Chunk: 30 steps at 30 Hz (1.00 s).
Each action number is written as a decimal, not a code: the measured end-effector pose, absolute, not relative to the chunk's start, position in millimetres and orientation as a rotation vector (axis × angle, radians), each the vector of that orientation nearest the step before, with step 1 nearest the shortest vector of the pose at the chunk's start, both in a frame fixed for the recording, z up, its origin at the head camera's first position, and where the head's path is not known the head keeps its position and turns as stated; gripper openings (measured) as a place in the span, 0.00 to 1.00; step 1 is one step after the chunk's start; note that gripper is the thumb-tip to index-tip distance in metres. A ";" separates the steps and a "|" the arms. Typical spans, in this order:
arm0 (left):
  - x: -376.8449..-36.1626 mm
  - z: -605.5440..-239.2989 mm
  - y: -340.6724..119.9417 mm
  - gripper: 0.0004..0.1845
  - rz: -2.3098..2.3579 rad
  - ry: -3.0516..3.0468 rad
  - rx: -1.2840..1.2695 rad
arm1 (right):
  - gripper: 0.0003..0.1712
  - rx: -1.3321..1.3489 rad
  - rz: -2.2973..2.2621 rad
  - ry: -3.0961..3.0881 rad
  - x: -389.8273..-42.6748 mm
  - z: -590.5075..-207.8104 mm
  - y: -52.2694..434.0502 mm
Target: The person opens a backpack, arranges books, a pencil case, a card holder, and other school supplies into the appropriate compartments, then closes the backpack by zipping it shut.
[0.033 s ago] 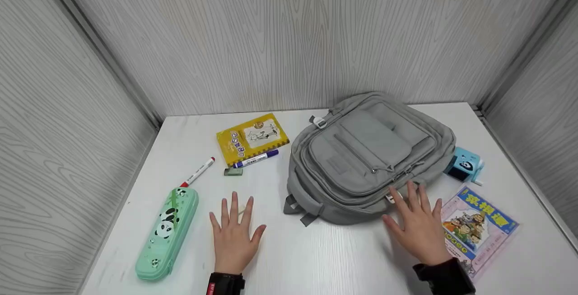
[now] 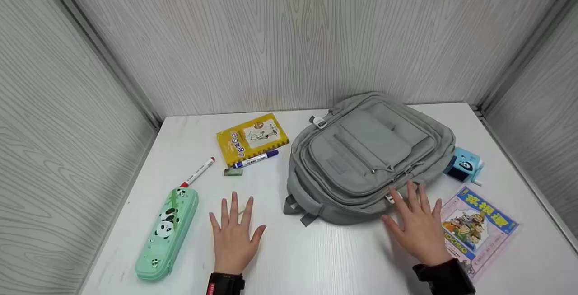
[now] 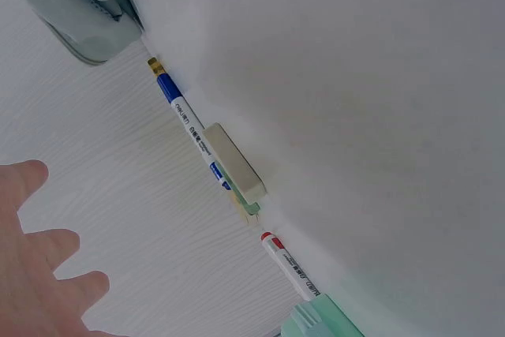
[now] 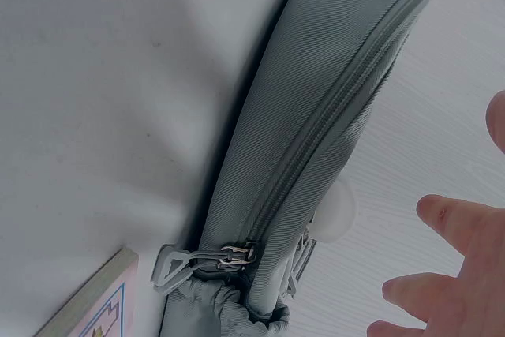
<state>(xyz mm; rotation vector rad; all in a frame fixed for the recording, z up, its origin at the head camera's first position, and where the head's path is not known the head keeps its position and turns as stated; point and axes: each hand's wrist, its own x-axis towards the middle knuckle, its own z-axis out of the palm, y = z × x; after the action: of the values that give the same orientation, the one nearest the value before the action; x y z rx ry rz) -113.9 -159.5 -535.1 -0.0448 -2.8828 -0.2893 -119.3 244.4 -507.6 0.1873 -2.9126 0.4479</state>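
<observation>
My left hand [image 2: 235, 245] is spread flat with straight fingers, palm down, low over the white table, holding nothing. A small pale object [image 2: 242, 209] shows partly between its fingers. To its left lies a mint-green pencil case [image 2: 167, 234] with pandas. My right hand [image 2: 420, 229], fingers also spread, holds nothing; its fingertips overlap the near edge of a grey backpack [image 2: 361, 150] in the head view. In the right wrist view the backpack's zipper [image 4: 339, 108] appears closed, beside the fingers [image 4: 454, 222]. A pink and blue comic-style book [image 2: 478, 227] lies right of this hand, partly behind it.
Behind the left hand are a red-capped marker [image 2: 198, 172], a blue marker [image 2: 256, 158], a small green-grey block [image 2: 233, 172] and a yellow notebook [image 2: 253, 138]. A blue pencil sharpener [image 2: 463, 165] with a crank stands right of the backpack. Pale wood-grain panels [image 2: 289, 37] surround the table.
</observation>
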 end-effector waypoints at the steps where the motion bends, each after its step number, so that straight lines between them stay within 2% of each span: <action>1: -114.2 -535.3 -159.2 0.39 -0.282 -2.885 -0.042 | 0.40 0.186 0.452 -2.912 -119.5 -507.9 244.6; 13: -118.4 -533.2 -153.2 0.40 -0.268 -2.944 -0.017 | 0.40 0.161 0.507 -2.909 -120.0 -508.5 247.6; 20: -129.6 -519.2 -143.4 0.39 -0.365 -2.947 -0.046 | 0.39 0.139 0.626 -2.857 -120.0 -505.6 246.5; 30: -184.8 -488.5 -113.3 0.35 -0.539 -2.906 -0.188 | 0.37 -0.034 1.168 -2.610 -123.5 -502.2 244.0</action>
<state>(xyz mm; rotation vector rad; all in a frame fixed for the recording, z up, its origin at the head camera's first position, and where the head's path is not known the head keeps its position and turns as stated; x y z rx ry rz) -184.8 -113.3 -488.5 -0.1880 -2.9057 -0.5390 -123.5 244.0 -502.2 -0.0343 -2.6100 1.1679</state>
